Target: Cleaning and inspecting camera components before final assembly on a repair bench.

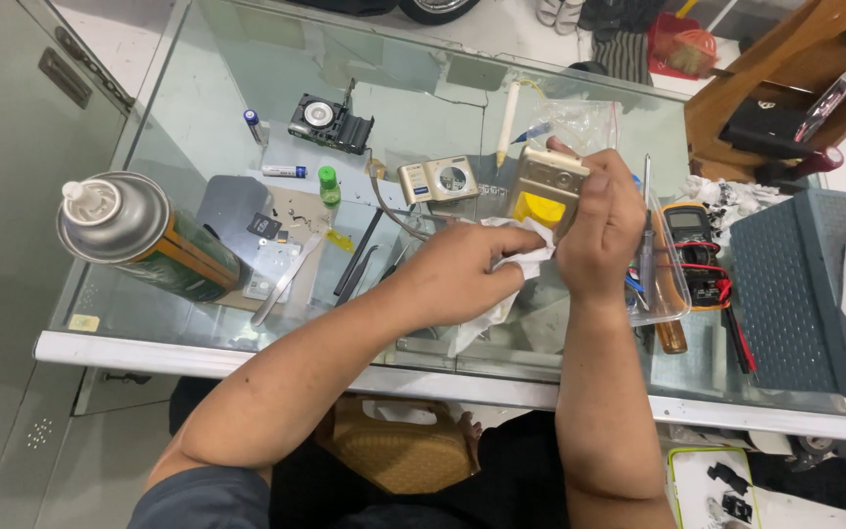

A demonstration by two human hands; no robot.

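The right hand (pixel 594 230) is clamped around a small gold camera body (pixel 547 186), held up above the glass table (pixel 247 88), while the left hand (pixel 462 274) pinches a white cloth (pixel 511 257) against its lower edge. This looks like a wiping step. A steady grip and light strokes seem called for, as 1 slip would drop it onto the glass.

Bright, even light; sharp, slight glass glare

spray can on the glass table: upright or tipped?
Tipped. The spray can lies on its side on the glass table, its white nozzle pointing left.
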